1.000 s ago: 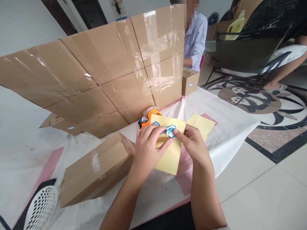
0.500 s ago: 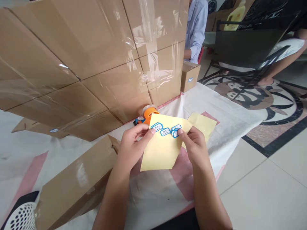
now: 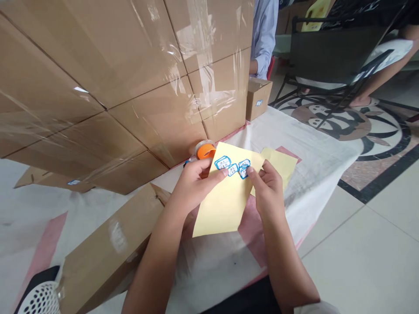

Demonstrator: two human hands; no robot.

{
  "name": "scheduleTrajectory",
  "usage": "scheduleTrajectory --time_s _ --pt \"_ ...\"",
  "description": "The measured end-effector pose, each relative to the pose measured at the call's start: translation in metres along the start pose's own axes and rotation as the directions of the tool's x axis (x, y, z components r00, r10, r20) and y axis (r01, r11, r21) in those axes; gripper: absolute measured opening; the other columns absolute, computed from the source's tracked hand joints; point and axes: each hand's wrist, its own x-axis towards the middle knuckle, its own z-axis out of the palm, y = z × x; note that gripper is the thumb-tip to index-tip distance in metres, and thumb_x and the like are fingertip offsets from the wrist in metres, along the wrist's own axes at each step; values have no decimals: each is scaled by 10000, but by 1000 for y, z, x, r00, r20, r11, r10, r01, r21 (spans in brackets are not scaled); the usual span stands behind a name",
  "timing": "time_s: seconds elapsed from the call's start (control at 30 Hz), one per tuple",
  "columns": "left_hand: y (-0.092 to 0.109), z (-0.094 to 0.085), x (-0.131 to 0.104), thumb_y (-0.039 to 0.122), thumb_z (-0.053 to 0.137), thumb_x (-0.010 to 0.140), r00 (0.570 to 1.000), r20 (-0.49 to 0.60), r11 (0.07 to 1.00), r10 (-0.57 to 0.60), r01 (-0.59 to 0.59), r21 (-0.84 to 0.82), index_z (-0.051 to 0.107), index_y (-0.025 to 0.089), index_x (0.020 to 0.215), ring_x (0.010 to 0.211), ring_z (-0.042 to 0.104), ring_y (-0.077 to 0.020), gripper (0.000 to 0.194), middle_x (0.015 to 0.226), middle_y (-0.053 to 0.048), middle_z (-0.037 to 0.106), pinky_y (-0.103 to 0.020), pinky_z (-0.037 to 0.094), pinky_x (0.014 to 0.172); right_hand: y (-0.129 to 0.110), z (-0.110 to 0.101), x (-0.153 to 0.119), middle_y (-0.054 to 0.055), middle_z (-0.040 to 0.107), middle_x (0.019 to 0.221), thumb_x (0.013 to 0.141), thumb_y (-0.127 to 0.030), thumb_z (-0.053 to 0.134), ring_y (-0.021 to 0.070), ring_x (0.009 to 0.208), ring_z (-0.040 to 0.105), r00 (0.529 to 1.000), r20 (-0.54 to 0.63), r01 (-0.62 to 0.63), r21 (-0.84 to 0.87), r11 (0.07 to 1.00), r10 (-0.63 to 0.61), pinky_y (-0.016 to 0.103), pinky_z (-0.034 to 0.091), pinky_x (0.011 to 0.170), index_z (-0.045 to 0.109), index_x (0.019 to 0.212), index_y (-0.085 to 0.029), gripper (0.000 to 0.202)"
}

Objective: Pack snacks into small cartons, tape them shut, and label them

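A yellow sheet [image 3: 219, 205] with several blue-edged labels [image 3: 233, 169] near its upper part is held between both hands. My left hand [image 3: 198, 185] grips its left side, the thumb at the labels on that side. My right hand [image 3: 267, 185] pinches the right side, its thumb tip against the rightmost labels. Another yellow sheet [image 3: 281, 166] lies on the cloth behind my right hand. An orange tape dispenser [image 3: 206, 150] stands behind my left hand, partly hidden by it and the sheet.
Taped cardboard boxes [image 3: 147, 109] form a wall at the back left. A carton [image 3: 108, 248] lies at the lower left. A small labelled box [image 3: 258, 98] stands near a person in a light blue shirt [image 3: 264, 39]. A chair [image 3: 327, 56] and another person are at the upper right.
My left thumb has moved right along the labels, and the sheet has shifted slightly up and right. The whole view has shifted a little.
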Motion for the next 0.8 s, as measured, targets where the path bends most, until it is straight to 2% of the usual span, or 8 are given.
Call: scheduleTrajectory --time_s 0.07,0.13,0.2,0.23,0.33,0.43,0.57,0.8 --pt "-3 1 5 502 840 771 1000 -1 1000 17 -17 8 782 174 905 815 739 -244 360 908 -70 788 -282 559 627 1 1 -1 27 756 897 915 -463 759 228 797 729 1000 -24 -11 -49 999 10 345 590 688 569 1101 -276 325" --pt "-8 2 9 499 833 778 999 -8 999 35 -35 4 779 173 894 788 730 -236 351 884 -66 784 -280 549 611 5 2 -2 30 733 986 901 -460 766 221 819 714 995 -67 56 -160 986 -67 356 584 708 466 1263 -305 495" --pt "-13 4 12 476 828 783 998 -24 998 65 -65 -2 774 173 884 787 724 -233 324 874 -64 780 -283 550 616 10 2 -3 79 655 1209 859 -436 799 248 1005 688 950 -135 221 -344 913 -281 393 581 791 368 1381 -322 686" --pt "-15 5 13 456 826 785 996 -33 997 81 -82 -10 772 175 889 809 726 -235 304 886 -63 780 -287 560 638 12 3 -4 104 586 1300 842 -414 812 275 1126 645 897 -155 306 -460 834 -415 421 572 842 372 1386 -320 706" --pt "-20 8 13 372 801 791 990 -67 989 128 -133 -72 763 184 921 896 726 -232 232 947 -53 778 -302 586 754 12 7 -8 116 495 1322 877 -322 784 332 1282 533 730 -40 433 -745 507 -682 505 517 950 564 1176 -293 372" --pt "-24 9 12 307 772 792 989 -79 984 125 -134 -120 736 189 897 850 699 -195 162 885 -22 747 -282 566 762 8 11 -13 89 572 1232 944 -247 707 317 1204 569 705 175 518 -789 330 -688 542 467 999 661 993 -283 76" --pt "-27 8 12 329 771 805 995 -73 986 65 -75 -150 687 180 804 741 629 -150 171 762 3 664 -247 508 668 5 13 -14 52 645 1306 931 -222 728 320 1205 549 703 273 594 -733 331 -657 544 450 1017 683 989 -301 107" --pt "-16 13 10 301 799 702 993 -112 983 -19 -2 -185 731 179 799 724 638 -163 169 751 -6 681 -271 521 650 8 11 -12 38 695 1314 924 -255 757 320 1248 537 718 261 598 -707 379 -645 525 453 1030 676 1091 -311 194"
